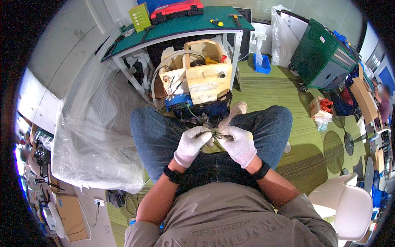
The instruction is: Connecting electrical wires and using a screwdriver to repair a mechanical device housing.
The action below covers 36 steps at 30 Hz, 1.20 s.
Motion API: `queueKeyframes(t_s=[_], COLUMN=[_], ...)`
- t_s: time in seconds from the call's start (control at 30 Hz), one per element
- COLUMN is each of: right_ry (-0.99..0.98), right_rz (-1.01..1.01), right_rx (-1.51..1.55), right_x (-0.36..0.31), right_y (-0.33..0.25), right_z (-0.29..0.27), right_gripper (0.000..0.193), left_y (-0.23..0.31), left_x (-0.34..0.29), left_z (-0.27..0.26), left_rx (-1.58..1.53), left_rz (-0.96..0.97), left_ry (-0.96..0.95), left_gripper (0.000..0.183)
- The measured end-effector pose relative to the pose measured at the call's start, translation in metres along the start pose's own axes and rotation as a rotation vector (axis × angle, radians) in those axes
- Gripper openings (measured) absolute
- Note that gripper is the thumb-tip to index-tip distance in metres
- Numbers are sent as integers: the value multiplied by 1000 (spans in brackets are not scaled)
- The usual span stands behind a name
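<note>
In white gloves, both hands meet in front of my lap, fingers pinched. Between them runs a thin dark cable [217,134], bunched into small loops. My left hand [191,145] closes on one side of it and my right hand [238,145] on the other. What lies at the cable's ends is too small to make out. Just beyond my hands stands a cream-coloured machine housing [209,82] on a dark base with wheels or fittings partly hidden by my legs. A blue part [179,101] sits at its lower left, and loose wires hang from its front.
Behind the housing stands a green-topped workbench [173,29] with a red toolbox [177,10], a green box [140,17] and a hammer [235,19]. A green tool cabinet [323,55] is at right. Plastic-wrapped material [96,152] lies left, a white chair [343,206] lower right.
</note>
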State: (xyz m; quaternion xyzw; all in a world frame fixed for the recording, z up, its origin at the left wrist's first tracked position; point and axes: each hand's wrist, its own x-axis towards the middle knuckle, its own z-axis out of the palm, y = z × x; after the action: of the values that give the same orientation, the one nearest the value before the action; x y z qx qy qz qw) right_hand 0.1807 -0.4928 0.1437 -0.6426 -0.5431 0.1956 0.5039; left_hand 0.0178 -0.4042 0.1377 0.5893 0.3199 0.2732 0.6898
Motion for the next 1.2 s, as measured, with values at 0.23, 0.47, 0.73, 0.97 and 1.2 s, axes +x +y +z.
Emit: queueKeyframes(t_s=[0.23, 0.47, 0.73, 0.97, 1.2], right_ry=[-96, -338, -372, -400, -372], right_rz=[-17, 189, 279, 266, 250], right_rx=[-27, 324, 646, 622, 626], right_x=[3, 4, 3, 1, -2], right_y=[6, 12, 16, 13, 9], right_z=[-4, -14, -18, -16, -16], right_gripper=[26, 27, 32, 28, 22], left_y=[10, 10, 7, 18, 15], left_x=[-2, 0, 1, -2, -4], left_z=[-1, -3, -3, -2, 0], left_rx=[292, 323, 251, 317, 240], left_rz=[117, 127, 83, 29, -17], left_ry=[-79, -159, -147, -208, -221], left_gripper=[22, 25, 26, 26, 26])
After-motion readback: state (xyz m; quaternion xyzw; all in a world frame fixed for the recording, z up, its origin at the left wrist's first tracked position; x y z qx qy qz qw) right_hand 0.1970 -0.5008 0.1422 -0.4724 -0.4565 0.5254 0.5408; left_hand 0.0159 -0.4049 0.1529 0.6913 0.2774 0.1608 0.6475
